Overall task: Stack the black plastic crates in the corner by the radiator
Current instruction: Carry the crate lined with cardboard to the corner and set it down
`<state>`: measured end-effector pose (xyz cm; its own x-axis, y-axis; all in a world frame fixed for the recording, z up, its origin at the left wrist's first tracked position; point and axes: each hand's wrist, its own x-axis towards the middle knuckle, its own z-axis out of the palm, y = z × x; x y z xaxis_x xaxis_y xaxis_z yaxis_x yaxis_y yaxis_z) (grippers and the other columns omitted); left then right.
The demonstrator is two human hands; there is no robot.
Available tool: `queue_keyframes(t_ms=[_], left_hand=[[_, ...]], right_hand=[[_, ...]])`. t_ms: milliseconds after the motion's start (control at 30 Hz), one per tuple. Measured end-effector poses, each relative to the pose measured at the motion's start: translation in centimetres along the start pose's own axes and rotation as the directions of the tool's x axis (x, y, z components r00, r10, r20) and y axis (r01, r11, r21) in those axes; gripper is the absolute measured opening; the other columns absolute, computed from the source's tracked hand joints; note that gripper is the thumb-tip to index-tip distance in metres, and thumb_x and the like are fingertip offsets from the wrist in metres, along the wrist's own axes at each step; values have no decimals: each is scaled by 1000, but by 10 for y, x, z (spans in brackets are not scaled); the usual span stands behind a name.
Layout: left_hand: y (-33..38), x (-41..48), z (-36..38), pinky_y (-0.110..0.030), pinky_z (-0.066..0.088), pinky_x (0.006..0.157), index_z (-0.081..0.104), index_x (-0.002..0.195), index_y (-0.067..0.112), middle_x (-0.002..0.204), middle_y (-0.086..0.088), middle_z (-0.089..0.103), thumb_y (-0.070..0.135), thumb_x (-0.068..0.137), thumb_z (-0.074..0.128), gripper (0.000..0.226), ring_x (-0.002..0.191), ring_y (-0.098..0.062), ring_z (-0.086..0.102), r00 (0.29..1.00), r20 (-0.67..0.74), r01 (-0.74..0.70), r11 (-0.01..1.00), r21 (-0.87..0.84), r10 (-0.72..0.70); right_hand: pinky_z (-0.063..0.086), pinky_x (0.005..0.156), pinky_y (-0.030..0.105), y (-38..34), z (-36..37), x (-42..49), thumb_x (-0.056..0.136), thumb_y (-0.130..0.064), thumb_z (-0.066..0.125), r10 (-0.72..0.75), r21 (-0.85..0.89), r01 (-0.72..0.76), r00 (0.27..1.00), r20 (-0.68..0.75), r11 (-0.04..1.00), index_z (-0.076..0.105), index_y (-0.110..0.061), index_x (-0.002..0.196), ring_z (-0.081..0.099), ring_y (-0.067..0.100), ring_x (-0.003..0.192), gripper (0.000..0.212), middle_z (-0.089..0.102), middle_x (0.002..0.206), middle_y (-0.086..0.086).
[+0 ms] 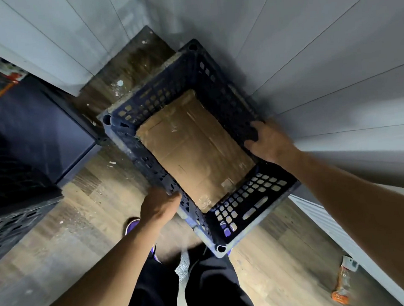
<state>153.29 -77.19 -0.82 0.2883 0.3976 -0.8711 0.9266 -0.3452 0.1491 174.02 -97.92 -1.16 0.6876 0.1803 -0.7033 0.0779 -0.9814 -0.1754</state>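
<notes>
A black plastic crate with perforated walls fills the middle of the view, a flat piece of brown cardboard lying on its bottom. My left hand grips its near-left long rim. My right hand grips the opposite long rim, fingers curled over the edge beside the wall. The crate sits close to the corner of the white panelled walls. A white radiator runs along the wall at the lower right. Whether the crate rests on another crate or on the floor I cannot tell.
Another black crate shows at the left edge, below a dark cabinet. An orange-and-clear plastic bottle lies on the wooden floor by the radiator. My legs and a purple shoe are below the crate. Debris dots the floor in the corner.
</notes>
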Motion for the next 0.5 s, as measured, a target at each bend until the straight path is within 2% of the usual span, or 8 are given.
queue_keyframes(t_ms=[67, 100, 167, 233, 333, 400, 500], left_hand=[[5, -10, -4, -32, 51, 76, 51, 103, 6, 102, -15, 67, 39, 94, 56, 34, 93, -31, 66, 999, 5, -32, 986, 163, 32], [6, -16, -7, -33, 52, 78, 50, 114, 2, 108, -16, 66, 37, 94, 57, 41, 97, -32, 66, 998, -20, -52, 969, 243, 58], [6, -22, -10, -33, 51, 77, 40, 133, 5, 119, -15, 62, 32, 90, 64, 57, 102, -33, 64, 981, -92, -130, 935, 331, 169], [5, -24, -14, -34, 48, 80, 38, 137, 12, 130, -12, 53, 27, 85, 71, 64, 110, -31, 59, 946, -106, -244, 885, 396, 308], [3, -15, -19, -36, 47, 91, 49, 132, 22, 135, -5, 44, 21, 82, 71, 55, 124, -27, 45, 907, -59, -327, 785, 526, 418], [-2, -7, -22, -36, 46, 95, 52, 130, 26, 135, 1, 44, 20, 83, 69, 50, 129, -23, 38, 879, 12, -386, 696, 606, 477], [-12, 4, -26, -34, 40, 102, 55, 124, 27, 128, 5, 49, 30, 83, 70, 44, 128, -19, 37, 839, 132, -463, 565, 683, 527]], right_hand=[[34, 112, 42, -4, 7, -11, 90, -30, 58, -9, -70, 10, 1000, 8, 997, 31, -21, 150, 30, 34, 138, 66, 28, 153, 14], [33, 112, 42, -8, 10, -18, 90, -25, 58, -19, -57, 19, 1000, 12, 998, 32, -19, 149, 29, 33, 139, 65, 27, 154, 13], [39, 109, 42, -16, 16, -33, 87, -16, 56, -43, -18, 43, 999, 26, 999, 41, -16, 144, 37, 32, 134, 59, 36, 148, 12], [48, 99, 40, -24, 24, -49, 82, -11, 55, -35, -1, 35, 998, 58, 999, 50, -14, 133, 51, 30, 120, 51, 48, 133, 9], [52, 93, 38, -34, 43, -76, 89, -22, 54, -10, 17, 8, 989, 147, 1000, 54, -15, 127, 60, 26, 105, 39, 56, 120, 5], [52, 93, 38, -37, 62, -95, 93, -33, 53, -22, 43, 14, 980, 197, 999, 54, -19, 128, 61, 23, 102, 37, 59, 121, 5], [43, 104, 37, -40, 97, -120, 92, -43, 56, -64, 71, 49, 974, 217, 996, 44, -24, 141, 50, 27, 125, 54, 48, 142, 7]])
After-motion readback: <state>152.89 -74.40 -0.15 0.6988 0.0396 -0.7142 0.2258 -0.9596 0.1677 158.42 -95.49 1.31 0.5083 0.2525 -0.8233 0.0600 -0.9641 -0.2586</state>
